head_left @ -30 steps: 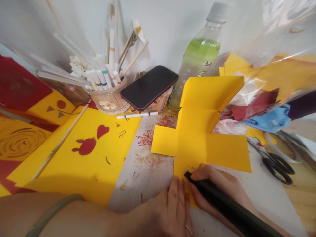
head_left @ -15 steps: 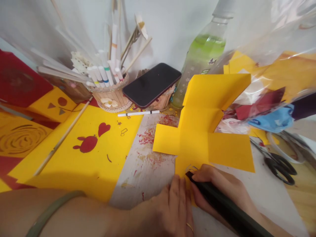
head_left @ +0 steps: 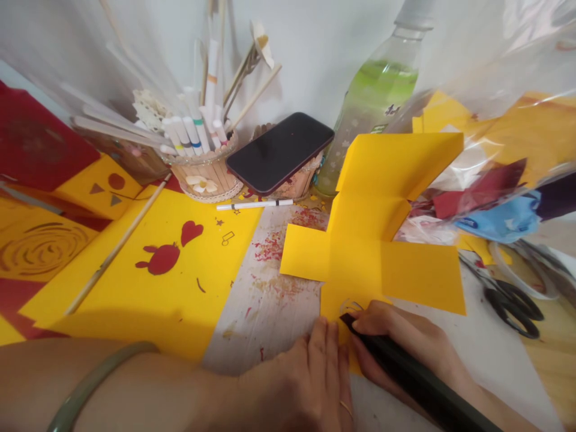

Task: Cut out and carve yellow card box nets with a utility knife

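My right hand (head_left: pixel 396 330) is closed round a long black knife-like tool (head_left: pixel 405 367), its tip against the lower part of a yellow card cutout (head_left: pixel 355 258). Thin curved lines show on the card beside the tip; whether cut or drawn I cannot tell. Flat on the card's lower left edge lies my left hand (head_left: pixel 310 375), fingers stretched out and close together, just left of the tip. The card has side flaps and creases, and its far end bends upward. My fingers and the tool hide its near end.
Yellow sheets (head_left: pixel 180 312) with cut-out shapes lie at left under a thin stick (head_left: pixel 117 249). Behind are a pot (head_left: pixel 204 177) of markers, a phone (head_left: pixel 281 150) resting on another pot, and a bottle (head_left: pixel 382 90). Scissors (head_left: pixel 513 306), tape (head_left: pixel 535 276) and a clear bag of scraps sit at right.
The view has shifted slightly, so the background sits a little further right. Both hands and the black tool stay almost in place on the card.
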Demonstrator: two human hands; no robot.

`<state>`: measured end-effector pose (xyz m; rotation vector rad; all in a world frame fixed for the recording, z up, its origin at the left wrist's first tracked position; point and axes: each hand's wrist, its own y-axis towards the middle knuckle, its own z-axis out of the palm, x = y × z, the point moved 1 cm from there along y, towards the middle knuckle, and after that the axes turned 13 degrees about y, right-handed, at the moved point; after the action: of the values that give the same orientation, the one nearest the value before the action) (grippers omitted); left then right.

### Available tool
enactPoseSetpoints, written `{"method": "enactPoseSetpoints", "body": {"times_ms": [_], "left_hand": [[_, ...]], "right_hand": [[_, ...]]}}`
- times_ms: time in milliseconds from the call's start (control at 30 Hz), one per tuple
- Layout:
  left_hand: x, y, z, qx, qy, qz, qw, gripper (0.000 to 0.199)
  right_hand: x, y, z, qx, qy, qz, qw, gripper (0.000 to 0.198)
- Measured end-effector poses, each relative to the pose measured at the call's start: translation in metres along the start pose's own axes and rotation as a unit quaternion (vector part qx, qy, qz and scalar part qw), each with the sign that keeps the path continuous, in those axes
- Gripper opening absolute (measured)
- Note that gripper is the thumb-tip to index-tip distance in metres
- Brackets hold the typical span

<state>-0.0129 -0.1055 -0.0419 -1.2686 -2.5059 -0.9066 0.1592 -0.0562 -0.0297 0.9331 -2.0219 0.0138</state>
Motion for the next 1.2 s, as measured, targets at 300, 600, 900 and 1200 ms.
{"method": "enactPoseSetpoints", "body": {"times_ms": [300, 600, 900, 1200], "left_hand": [[0.009, 0.004, -0.002, -0.049, 0.027, 0.007, 0.998, 0.025], [0.006, 0.004, -0.001, -0.056, 0.018, -0.010, 0.998, 0.024], [0.009, 0.006, -0.003, -0.046, 0.015, 0.002, 0.999, 0.027], [0.008, 0.005, -0.003, -0.059, 0.010, 0.011, 0.998, 0.029]], "right_hand": [[0.000, -0.002, 0.000, -0.011, -0.001, 0.001, 1.000, 0.024], [-0.001, -0.003, 0.002, -0.012, -0.008, 0.002, 1.000, 0.027], [-0.003, 0.001, -0.008, 0.024, 0.014, -0.015, 1.000, 0.025], [0.000, 0.007, -0.006, 0.000, 0.020, -0.027, 0.999, 0.023]]}}
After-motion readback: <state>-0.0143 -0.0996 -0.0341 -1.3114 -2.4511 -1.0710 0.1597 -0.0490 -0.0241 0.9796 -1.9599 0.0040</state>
